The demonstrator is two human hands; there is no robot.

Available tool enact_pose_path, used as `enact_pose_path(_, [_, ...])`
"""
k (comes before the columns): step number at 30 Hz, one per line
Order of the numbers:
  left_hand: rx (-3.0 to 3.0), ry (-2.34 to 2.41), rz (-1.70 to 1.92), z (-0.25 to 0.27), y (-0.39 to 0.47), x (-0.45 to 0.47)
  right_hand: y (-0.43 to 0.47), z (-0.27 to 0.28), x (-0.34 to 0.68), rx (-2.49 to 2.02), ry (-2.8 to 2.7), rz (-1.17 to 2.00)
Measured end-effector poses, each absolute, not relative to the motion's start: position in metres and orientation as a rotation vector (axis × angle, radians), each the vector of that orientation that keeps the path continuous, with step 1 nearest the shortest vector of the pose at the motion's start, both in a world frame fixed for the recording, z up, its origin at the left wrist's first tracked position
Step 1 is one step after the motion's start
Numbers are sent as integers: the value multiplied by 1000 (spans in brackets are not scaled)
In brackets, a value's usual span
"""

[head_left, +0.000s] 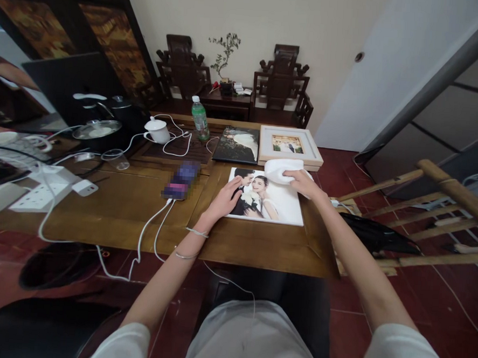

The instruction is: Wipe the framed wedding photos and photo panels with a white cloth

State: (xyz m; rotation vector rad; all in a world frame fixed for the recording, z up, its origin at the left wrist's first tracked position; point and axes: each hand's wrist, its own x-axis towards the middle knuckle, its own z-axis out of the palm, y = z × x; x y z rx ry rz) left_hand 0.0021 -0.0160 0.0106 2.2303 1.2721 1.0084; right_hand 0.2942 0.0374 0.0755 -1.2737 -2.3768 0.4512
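On the wooden table [140,205], the left hand [225,197] lies flat on a landscape-lying photo print [278,203]; the right hand [303,182] grips a white cloth [278,169]; the green bottle [200,118] seems part-full.

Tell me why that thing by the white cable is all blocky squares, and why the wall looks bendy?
Head view: the phone is pixelated on purpose, everything around it stays sharp; the wide lens bends straight edges near the corners; soft even light, faint shadows under the left hand and right hand.

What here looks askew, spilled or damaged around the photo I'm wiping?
Nothing looks spilled or damaged. The photo print lies flat under the left hand, and the right hand presses a white cloth on its top edge. The only untidiness is the white cables trailing off the table's front edge.
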Motion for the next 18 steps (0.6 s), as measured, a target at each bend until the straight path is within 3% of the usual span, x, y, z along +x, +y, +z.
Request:
enact_pose_path(6, [2229, 1275, 1015, 9, -15, 2, 14, 66, 293, -1279, -2396, 388])
enact_pose_path(18, [2237, 1286, 1021, 4, -14, 4, -138, 64, 286, -1221, -2569, 465])
